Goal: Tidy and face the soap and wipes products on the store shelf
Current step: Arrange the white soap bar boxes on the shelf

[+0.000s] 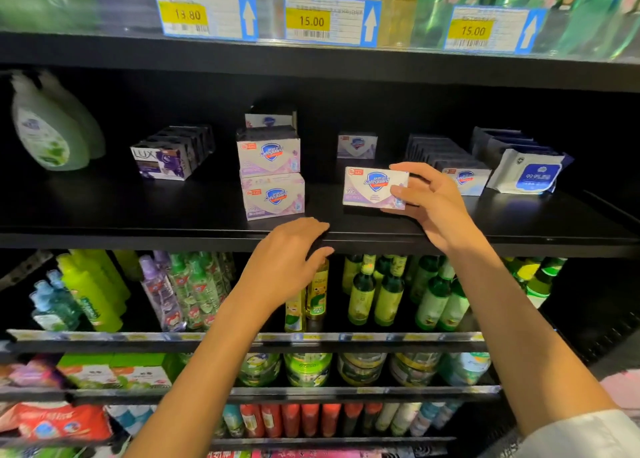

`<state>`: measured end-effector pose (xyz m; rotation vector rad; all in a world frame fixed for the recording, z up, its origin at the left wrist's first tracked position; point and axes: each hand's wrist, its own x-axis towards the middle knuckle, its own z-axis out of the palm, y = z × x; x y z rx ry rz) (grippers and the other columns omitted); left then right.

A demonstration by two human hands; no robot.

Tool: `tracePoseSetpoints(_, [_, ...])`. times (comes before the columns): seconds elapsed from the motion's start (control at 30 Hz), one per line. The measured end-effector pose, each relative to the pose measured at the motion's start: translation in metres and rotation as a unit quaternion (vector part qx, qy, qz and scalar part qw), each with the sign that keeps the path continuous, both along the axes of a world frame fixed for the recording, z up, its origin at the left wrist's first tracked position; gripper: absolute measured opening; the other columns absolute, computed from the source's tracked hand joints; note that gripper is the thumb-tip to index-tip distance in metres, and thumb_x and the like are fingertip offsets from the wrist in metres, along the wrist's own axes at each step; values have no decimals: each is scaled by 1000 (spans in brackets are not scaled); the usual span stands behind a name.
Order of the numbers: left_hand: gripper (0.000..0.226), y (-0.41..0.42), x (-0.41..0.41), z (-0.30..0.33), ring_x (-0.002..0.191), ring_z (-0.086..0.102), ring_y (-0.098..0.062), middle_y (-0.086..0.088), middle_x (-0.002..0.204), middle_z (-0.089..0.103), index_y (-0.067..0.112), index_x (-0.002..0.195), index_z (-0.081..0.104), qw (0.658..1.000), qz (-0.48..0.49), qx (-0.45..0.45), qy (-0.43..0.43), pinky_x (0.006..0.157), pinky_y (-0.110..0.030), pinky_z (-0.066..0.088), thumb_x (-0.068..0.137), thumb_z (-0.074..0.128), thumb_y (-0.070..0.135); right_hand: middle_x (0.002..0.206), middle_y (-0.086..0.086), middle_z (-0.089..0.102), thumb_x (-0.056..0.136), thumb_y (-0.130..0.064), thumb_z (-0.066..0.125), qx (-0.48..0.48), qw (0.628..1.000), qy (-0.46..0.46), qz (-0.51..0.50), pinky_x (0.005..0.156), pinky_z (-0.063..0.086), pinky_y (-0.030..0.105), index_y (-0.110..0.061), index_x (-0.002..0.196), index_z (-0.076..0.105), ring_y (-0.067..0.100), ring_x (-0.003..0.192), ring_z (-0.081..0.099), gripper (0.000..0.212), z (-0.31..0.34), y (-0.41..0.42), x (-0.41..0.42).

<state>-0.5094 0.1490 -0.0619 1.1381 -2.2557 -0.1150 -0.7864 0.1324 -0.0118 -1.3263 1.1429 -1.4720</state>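
Shelf (173,212): black board carrying soap boxes and wipes.
Soap stack (272,177): two Safeguard boxes stacked, left of centre.
Wipes pack (528,172): far right, facing forward.
Right hand (429,198): fingers and thumb clamped on a Safeguard box (372,187), upright near the shelf's front.
Left hand (291,253): fingers relaxed, resting on the shelf edge, holding nothing.
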Motion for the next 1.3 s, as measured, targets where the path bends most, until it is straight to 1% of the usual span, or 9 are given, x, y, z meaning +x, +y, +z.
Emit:
tracePoseSetpoints(0.1, [43,-9,8,-18,141,52,-22,-3,149,60,16,145,61,998,-14,-57,-17,118,-41,41,103,66,27,122,15,75,94,-3,73,-7,1000,13,21,108,49,63,-12,131,67,28,118,71,39,3,2,7])
tracePoseSetpoints(0.2, [41,-19,10,-31,138,56,-21,-1,145,63,16,140,66,995,-24,-96,8,117,-40,42,100,70,23,122,14,74,92,-3,75,-30,999,23,40,103,54,59,-13,129,68,26,118,71,39,11,-1,25])
tracePoseSetpoints(0.37, [39,-17,6,-32,137,56,-17,0,142,66,16,137,68,993,-23,-111,37,118,-35,38,99,70,22,125,13,71,91,-3,78,-97,993,35,63,85,62,41,-12,128,69,24,120,70,39,34,-16,71])
tracePoseSetpoints(0.47, [38,-16,5,-32,137,56,-17,0,142,66,16,137,69,993,-16,-111,42,117,-34,38,99,71,20,126,9,72,91,-9,79,-120,989,52,63,89,63,43,-16,130,69,20,119,71,40,45,-29,97])
tracePoseSetpoints(0.6, [39,-12,4,-29,135,56,-19,-2,141,67,15,135,70,993,-7,-106,49,116,-31,33,97,73,18,124,2,72,92,-10,78,-122,986,99,62,84,62,29,-16,131,67,11,115,70,40,44,-46,119])
tracePoseSetpoints(0.73, [40,-11,2,-29,132,59,-22,-4,139,68,14,133,71,993,-3,-103,52,115,-34,37,93,77,15,127,-1,71,92,-12,79,-130,982,131,45,88,61,28,-21,129,68,10,117,67,40,30,-56,121])
tracePoseSetpoints(0.93, [40,-10,-1,-30,129,62,-23,-4,136,70,13,131,72,992,4,-113,58,113,-33,36,91,80,13,122,-5,71,91,-14,80,-147,977,156,2,84,58,17,-28,119,68,6,112,66,34,23,-60,125])
tracePoseSetpoints(1.1, [39,-12,-1,-31,131,61,-24,-4,138,69,13,132,71,992,2,-111,54,113,-34,36,94,76,15,120,-6,69,92,-15,79,-157,973,167,-2,82,57,14,-31,117,66,8,111,66,32,22,-64,131])
tracePoseSetpoints(1.3, [43,-9,6,-22,138,56,-23,-5,146,62,14,141,64,996,-10,-92,-7,118,-32,30,99,70,19,124,2,68,93,-27,79,-113,982,151,12,85,62,25,-29,133,60,13,111,69,45,17,-71,107])
